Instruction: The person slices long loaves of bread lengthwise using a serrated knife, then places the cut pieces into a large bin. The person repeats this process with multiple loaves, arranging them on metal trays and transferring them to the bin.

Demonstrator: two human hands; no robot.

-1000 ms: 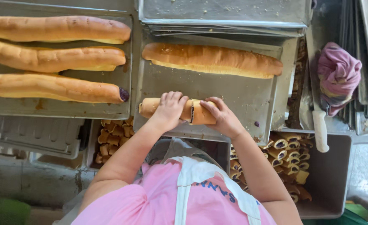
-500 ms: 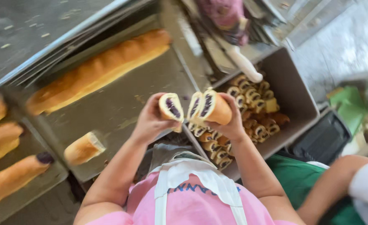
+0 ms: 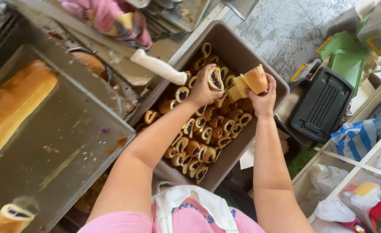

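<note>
Nearest me, my apron bib [image 3: 195, 209], then both forearms reaching out over the brown bin [image 3: 242, 47]. My left hand [image 3: 203, 88] has its grip closed on a single cut slice [image 3: 215, 79], dark filling turned up toward me. My right hand [image 3: 263, 97] has its grip wrapped around a short stack of cut pieces [image 3: 247, 83], golden crust on the outer end, long axis running across from right to left toward the other hand. The two loads sit just beside each other, a small gap between them, both held up above the bin. Straight below my grips lie the sliced rolls [image 3: 199, 144] already packed in rows, filling faces up; the left hand is nearer the bin's far corner. Past my left hand, a white knife handle [image 3: 158, 67] rests on the counter [image 3: 126, 75]. Farther left, the metal tray [image 3: 70, 142] carries a whole long loaf [image 3: 16, 103] and a cut end piece [image 3: 9, 218].
</note>
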